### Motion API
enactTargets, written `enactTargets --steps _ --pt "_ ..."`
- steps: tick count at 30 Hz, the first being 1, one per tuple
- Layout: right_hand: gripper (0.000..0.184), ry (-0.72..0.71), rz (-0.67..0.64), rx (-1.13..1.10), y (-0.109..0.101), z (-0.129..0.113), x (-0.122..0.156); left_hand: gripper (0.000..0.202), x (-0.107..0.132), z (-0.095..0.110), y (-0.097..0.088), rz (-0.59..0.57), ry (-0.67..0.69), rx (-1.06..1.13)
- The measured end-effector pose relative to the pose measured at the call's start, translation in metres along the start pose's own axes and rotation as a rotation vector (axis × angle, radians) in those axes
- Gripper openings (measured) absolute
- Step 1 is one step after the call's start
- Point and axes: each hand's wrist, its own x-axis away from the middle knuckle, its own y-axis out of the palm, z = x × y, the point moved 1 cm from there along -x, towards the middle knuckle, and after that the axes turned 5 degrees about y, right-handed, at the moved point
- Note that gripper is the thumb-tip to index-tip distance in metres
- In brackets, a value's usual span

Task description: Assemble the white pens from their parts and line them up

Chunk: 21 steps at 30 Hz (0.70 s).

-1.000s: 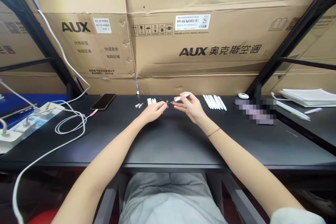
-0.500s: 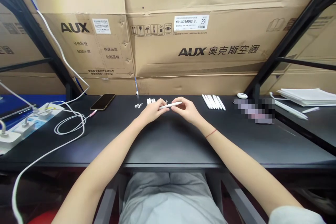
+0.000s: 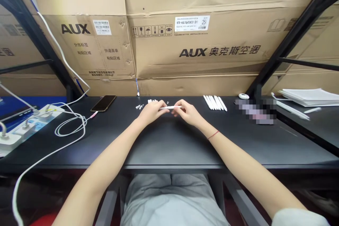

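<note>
A slim white pen (image 3: 170, 107) lies level between my two hands, just above the black desk. My left hand (image 3: 153, 111) pinches its left end between thumb and fingers. Around its right end the fingers of my right hand (image 3: 186, 112) are closed. Partly hidden behind my left hand are several short white pieces (image 3: 152, 101), with small clear-and-white parts (image 3: 139, 106) to their left. One tiny part (image 3: 167, 102) lies behind the pen. To the right of my right hand, several white pens (image 3: 215, 102) lie in a slanted row.
A phone (image 3: 103, 103) on a white cable and a power strip (image 3: 29, 127) are at the left. At the right are a white oval case (image 3: 244, 96), a blurred-out packet (image 3: 255, 112), and a paper stack (image 3: 312, 97) beyond a black frame bar. Cardboard (image 3: 196, 63) stands behind the desk.
The pen has turned from a slant to nearly level. My right hand has shifted slightly left and down, its fingers closer round the pen's right end. My left hand keeps its grip.
</note>
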Motion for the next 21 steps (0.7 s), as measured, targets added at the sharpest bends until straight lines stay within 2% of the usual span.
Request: enactTargets --steps 4,7,10,12,15,19,21 --pt "0.038 0.053 0.051 0.147 -0.0001 0.0019 -0.001 0.021 -0.0001 0.0 -0.0003 -0.031 0.052 -0.093" --pt "0.027 0.013 0.047 0.084 -0.0009 0.0029 -0.0018 0.022 -0.0005 -0.0012 -0.0004 -0.047 0.037 -0.112" --pt "0.025 -0.034 0.039 0.013 -0.0016 0.0039 -0.0019 0.02 -0.0006 -0.0027 -0.0015 -0.038 0.001 -0.103" --pt "0.021 -0.031 0.035 0.056 -0.0021 0.0047 -0.0016 0.02 -0.0005 -0.0034 -0.0025 -0.033 -0.006 -0.113" --pt "0.031 -0.006 0.018 0.17 -0.003 0.0059 -0.0012 0.02 -0.0004 -0.0043 -0.0036 -0.039 0.008 -0.136" --pt "0.021 -0.091 0.064 0.171 -0.0039 0.0046 -0.001 0.019 -0.0004 -0.0056 -0.0041 -0.037 0.015 -0.142" --pt "0.02 -0.086 0.07 0.198 -0.0034 0.0037 -0.0006 0.019 -0.0003 -0.0058 -0.0041 -0.035 0.018 -0.146"
